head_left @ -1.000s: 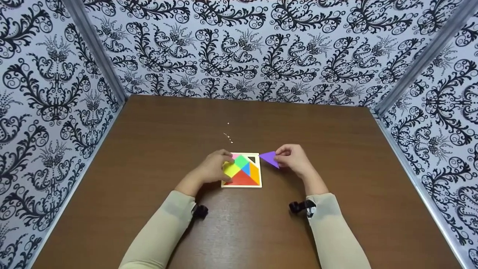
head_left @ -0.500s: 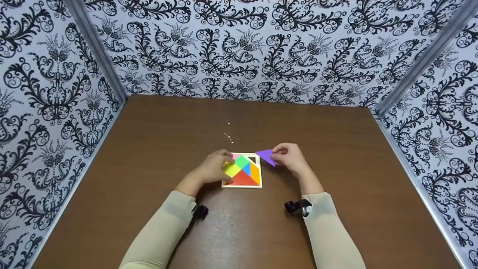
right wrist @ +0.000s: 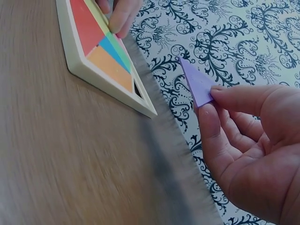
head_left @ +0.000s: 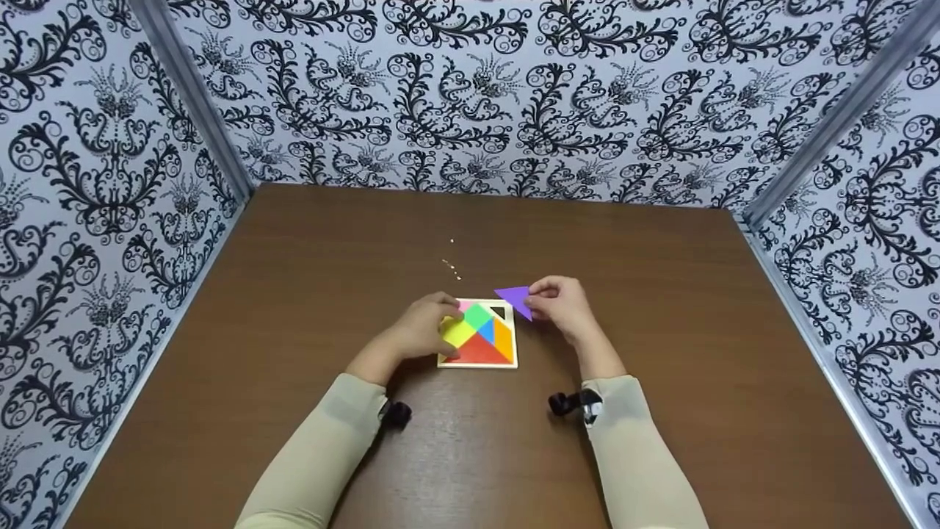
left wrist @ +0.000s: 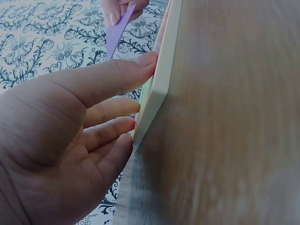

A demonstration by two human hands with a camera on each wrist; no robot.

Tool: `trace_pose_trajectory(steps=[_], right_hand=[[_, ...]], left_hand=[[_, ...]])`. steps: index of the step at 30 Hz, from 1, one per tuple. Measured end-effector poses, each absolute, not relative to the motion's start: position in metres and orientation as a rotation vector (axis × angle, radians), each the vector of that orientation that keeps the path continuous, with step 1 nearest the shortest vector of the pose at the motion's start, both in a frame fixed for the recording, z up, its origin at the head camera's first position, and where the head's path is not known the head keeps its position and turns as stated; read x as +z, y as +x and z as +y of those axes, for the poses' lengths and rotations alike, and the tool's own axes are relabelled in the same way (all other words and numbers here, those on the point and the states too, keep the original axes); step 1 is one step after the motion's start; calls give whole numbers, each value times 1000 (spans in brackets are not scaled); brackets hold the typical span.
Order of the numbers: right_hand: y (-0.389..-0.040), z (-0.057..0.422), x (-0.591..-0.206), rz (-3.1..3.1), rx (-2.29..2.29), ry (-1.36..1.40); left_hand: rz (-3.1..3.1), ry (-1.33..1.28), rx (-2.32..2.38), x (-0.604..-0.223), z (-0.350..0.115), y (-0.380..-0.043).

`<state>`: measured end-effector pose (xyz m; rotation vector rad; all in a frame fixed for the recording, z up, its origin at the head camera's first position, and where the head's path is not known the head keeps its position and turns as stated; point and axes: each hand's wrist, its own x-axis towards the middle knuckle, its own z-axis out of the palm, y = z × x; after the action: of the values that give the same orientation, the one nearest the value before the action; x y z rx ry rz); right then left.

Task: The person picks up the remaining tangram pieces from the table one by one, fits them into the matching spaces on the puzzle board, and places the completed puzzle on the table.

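Note:
A square tangram tray [head_left: 478, 366] with a pale frame lies on the table, filled with red, yellow, green, blue, orange and pink pieces. A dark triangular gap shows in its far right corner. My left hand [head_left: 422, 327] rests on the tray's left side, thumb and fingertips touching the pieces. In my right hand [head_left: 564, 305] is a purple triangle [head_left: 517, 300], pinched between thumb and fingers. The triangle is held up just beyond the tray's far right corner; in the right wrist view, the triangle [right wrist: 197, 84] is apart from the tray [right wrist: 112, 96].
The brown wooden table [head_left: 330, 242] surrounds the tray. Small pale crumbs [head_left: 452, 269] lie behind it. Patterned walls [head_left: 470, 95] enclose the table at the back and both sides. Each wrist wears a black camera mount [head_left: 396, 415].
My right hand has moved left and slightly away from me, carrying the purple triangle nearer to the tray's far right corner. The left hand stays on the tray.

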<state>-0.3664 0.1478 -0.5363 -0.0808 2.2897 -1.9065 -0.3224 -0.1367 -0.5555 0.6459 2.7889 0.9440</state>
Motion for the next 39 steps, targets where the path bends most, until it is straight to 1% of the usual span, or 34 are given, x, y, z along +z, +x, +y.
trace_pose_trajectory(steps=[11,21,29,39], right_hand=[[-365,136,-543,2327,-1936,-27],[-368,130,-551,2336,-1954,-41],[-369,127,-554,2288,-1983,-31],[-367,122,-560,2269,-1970,-21]], left_hand=[[2788,660,940,-556,-138,-323],[2800,709,927,-559,-137,-326],[2802,653,911,-556,-140,-323],[2799,654,907,-556,-137,-323]])
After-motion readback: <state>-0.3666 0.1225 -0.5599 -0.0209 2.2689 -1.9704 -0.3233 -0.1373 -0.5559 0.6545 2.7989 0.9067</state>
